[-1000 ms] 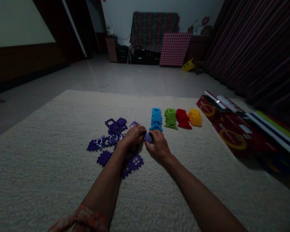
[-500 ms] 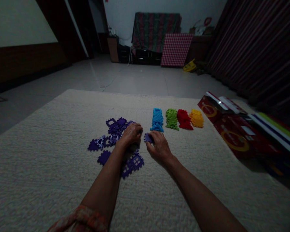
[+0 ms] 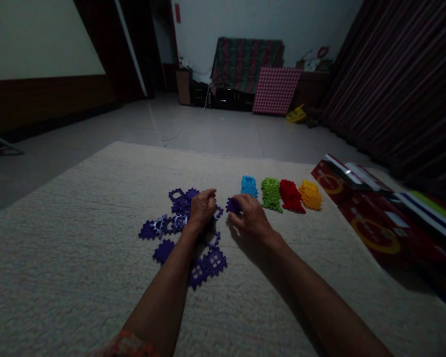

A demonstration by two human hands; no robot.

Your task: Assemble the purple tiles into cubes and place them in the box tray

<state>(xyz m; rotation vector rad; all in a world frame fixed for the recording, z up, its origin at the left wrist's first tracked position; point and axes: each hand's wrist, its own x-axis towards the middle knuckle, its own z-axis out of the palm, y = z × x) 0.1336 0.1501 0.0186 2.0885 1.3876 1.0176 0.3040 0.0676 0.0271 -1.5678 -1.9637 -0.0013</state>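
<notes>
My right hand grips a purple notched-edge plastic tile between thumb and fingers, slightly above the mat. My left hand hovers over a spread of purple building tiles with its fingers curled in. Whether anything sits between those fingers is hidden. Near my left forearm lie a solid purple tile and purple window tiles. Beyond my right hand, a stack of blue tiles is partly covered by it.
Stacks of green tiles, red tiles and yellow tiles stand in a row to the right. Red boxes line the right edge of the cream mat. Tiled floor lies behind.
The view has tilted up a little. My right hand has risen with the purple tile and now covers the front of the blue stack. My left hand's fingers have curled and lifted, exposing more tiles beside it.
</notes>
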